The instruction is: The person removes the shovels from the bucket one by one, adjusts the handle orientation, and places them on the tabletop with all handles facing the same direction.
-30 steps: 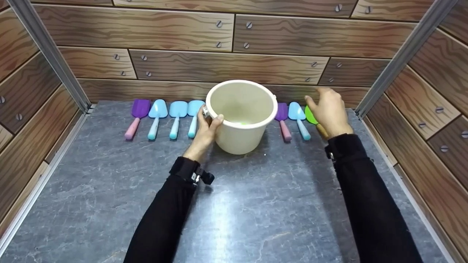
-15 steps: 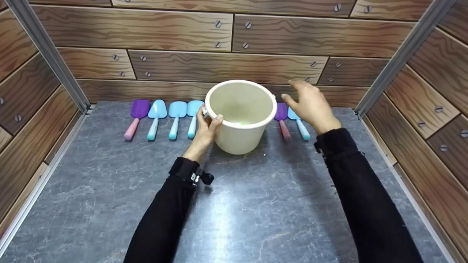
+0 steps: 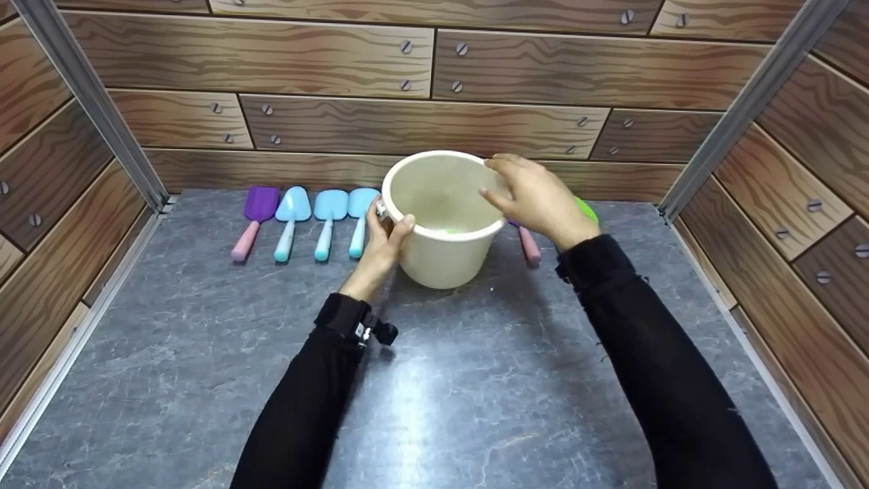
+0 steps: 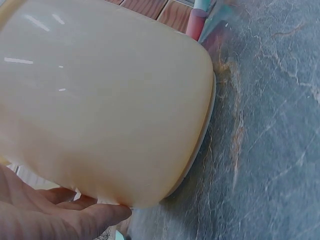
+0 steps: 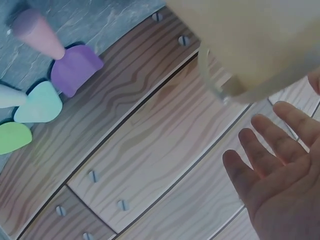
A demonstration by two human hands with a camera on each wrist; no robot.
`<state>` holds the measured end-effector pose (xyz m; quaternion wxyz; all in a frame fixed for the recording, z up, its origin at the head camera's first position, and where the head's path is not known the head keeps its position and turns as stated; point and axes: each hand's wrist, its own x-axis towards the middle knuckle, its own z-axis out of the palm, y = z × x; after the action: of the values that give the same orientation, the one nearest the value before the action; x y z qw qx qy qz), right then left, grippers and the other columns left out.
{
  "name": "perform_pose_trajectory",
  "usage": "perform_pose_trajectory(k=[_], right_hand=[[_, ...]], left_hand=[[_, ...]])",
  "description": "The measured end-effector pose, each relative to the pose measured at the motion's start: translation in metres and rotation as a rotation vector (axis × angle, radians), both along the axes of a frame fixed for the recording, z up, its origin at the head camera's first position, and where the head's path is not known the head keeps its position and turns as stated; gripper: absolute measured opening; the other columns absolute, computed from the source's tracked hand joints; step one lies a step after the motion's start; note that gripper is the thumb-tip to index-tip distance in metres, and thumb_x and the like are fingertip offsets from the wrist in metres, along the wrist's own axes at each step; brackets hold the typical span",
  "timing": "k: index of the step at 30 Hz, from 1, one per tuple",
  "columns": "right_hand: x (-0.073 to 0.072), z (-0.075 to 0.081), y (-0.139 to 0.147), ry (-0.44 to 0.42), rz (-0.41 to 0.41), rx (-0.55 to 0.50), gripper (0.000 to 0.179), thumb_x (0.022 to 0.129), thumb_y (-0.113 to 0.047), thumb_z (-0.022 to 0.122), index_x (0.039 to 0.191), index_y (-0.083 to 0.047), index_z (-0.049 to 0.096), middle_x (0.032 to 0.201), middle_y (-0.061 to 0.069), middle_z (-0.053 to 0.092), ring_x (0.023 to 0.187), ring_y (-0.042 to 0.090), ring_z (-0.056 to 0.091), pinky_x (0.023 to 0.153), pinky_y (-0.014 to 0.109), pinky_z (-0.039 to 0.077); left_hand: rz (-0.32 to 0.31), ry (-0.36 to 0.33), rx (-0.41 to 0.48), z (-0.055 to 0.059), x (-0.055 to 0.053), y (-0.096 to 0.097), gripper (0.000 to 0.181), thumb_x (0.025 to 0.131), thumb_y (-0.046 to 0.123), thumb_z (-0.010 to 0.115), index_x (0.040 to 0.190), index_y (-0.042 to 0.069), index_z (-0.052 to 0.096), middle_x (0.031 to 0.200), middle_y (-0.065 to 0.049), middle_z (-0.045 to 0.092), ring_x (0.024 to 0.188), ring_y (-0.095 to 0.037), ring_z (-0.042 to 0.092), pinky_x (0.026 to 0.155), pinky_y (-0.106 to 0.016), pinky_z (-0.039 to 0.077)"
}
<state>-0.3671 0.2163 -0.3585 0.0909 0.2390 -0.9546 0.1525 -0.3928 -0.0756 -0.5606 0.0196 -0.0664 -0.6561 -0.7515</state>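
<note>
A cream bucket (image 3: 445, 261) stands upright on the grey marbled table, with a bit of bright green (image 3: 451, 231) showing low inside it. My left hand (image 3: 381, 248) holds its left side, thumb on the front just under the rim. In the left wrist view, that hand's thumb and fingers lie against the bucket wall. My right hand (image 3: 540, 200) is at the right rim; the right wrist view shows its fingers extended and its palm bare. Beneath it lies a purple shovel with a pink handle (image 3: 530, 246). A green shovel (image 3: 586, 209) is partly covered by the hand.
Left of the bucket lies a row of small shovels: a purple one (image 3: 261, 204) and several light blue ones (image 3: 331, 204). A light blue shovel (image 5: 40, 104) lies between the purple and green ones. A wood-patterned wall (image 3: 339, 122) rises close behind.
My right hand has moved left from above the green shovel, over the blue and purple shovels, to the bucket's right rim. My left hand and the bucket have stayed in place.
</note>
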Motion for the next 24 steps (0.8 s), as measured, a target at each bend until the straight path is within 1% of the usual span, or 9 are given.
perform_pose_trajectory(k=[1,2,4,8,9,10,11,17,24], right_hand=[[0.0,0.0,-0.003,0.001,0.01,0.01,0.063,0.117,-0.039,0.07,0.167,-0.002,0.062,0.178,0.024,0.058,0.168,0.045,0.054,0.144,0.06,0.041],[0.001,-0.001,-0.006,0.002,0.017,0.024,0.064,0.117,-0.04,0.07,0.167,-0.002,0.062,0.178,0.024,0.058,0.168,0.045,0.054,0.143,0.06,0.041],[0.002,-0.001,-0.012,0.003,0.032,0.05,0.063,0.117,-0.04,0.07,0.166,-0.002,0.062,0.177,0.024,0.058,0.167,0.045,0.055,0.142,0.06,0.043],[0.002,-0.002,-0.023,-0.01,0.063,0.076,0.061,0.117,-0.038,0.07,0.166,-0.002,0.063,0.175,0.024,0.061,0.166,0.044,0.057,0.141,0.06,0.045],[0.002,-0.002,-0.025,-0.016,0.069,0.079,0.061,0.117,-0.038,0.07,0.166,-0.002,0.063,0.174,0.023,0.062,0.166,0.044,0.057,0.14,0.06,0.046],[0.002,-0.002,-0.028,-0.023,0.076,0.08,0.061,0.117,-0.038,0.071,0.166,-0.003,0.063,0.174,0.022,0.062,0.165,0.043,0.058,0.139,0.06,0.047],[0.002,-0.003,-0.03,-0.031,0.084,0.079,0.061,0.117,-0.037,0.071,0.166,-0.002,0.063,0.173,0.022,0.063,0.165,0.043,0.058,0.139,0.06,0.047],[-0.001,-0.003,-0.043,-0.067,0.136,0.088,0.059,0.116,-0.035,0.073,0.162,0.0,0.066,0.166,0.023,0.069,0.161,0.044,0.062,0.137,0.06,0.049],[-0.006,-0.006,-0.054,-0.147,0.164,0.127,0.06,0.116,-0.036,0.072,0.164,0.001,0.065,0.169,0.021,0.068,0.165,0.042,0.058,0.143,0.055,0.043]], left_hand=[[-0.012,0.0,0.011,-0.009,-0.009,0.0,0.139,0.092,0.075,0.086,0.188,0.026,-0.002,0.198,-0.023,0.013,0.186,-0.032,0.021,0.153,-0.05,0.019],[-0.014,0.007,0.014,-0.007,-0.006,-0.001,0.146,0.088,0.081,0.088,0.188,0.026,-0.002,0.198,-0.024,0.014,0.185,-0.032,0.022,0.153,-0.049,0.02],[-0.02,0.014,0.016,-0.015,-0.014,-0.001,0.148,0.086,0.084,0.088,0.188,0.026,-0.003,0.197,-0.024,0.015,0.185,-0.032,0.022,0.152,-0.048,0.021],[0.0,0.007,-0.074,0.02,0.017,0.0,0.139,0.095,0.078,0.082,0.188,0.019,-0.004,0.196,-0.024,0.02,0.184,-0.032,0.027,0.151,-0.048,0.027],[-0.001,0.005,-0.08,0.013,0.01,0.0,0.136,0.097,0.075,0.081,0.188,0.02,-0.004,0.197,-0.023,0.019,0.184,-0.032,0.026,0.151,-0.049,0.027],[0.008,-0.003,-0.105,0.013,0.009,0.0,0.136,0.097,0.077,0.08,0.188,0.02,-0.003,0.197,-0.022,0.021,0.183,-0.03,0.028,0.15,-0.047,0.029],[0.016,-0.009,-0.127,0.022,0.018,-0.001,0.134,0.098,0.075,0.079,0.188,0.019,-0.004,0.197,-0.02,0.021,0.183,-0.029,0.029,0.149,-0.046,0.03],[0.001,-0.002,-0.077,0.022,0.017,0.001,0.133,0.1,0.072,0.078,0.187,0.015,-0.006,0.195,-0.029,0.021,0.182,-0.038,0.029,0.149,-0.053,0.032],[0.007,0.003,-0.091,0.013,0.009,0.0,0.133,0.099,0.074,0.078,0.188,0.02,-0.004,0.194,-0.017,0.03,0.177,-0.022,0.038,0.142,-0.039,0.041]])
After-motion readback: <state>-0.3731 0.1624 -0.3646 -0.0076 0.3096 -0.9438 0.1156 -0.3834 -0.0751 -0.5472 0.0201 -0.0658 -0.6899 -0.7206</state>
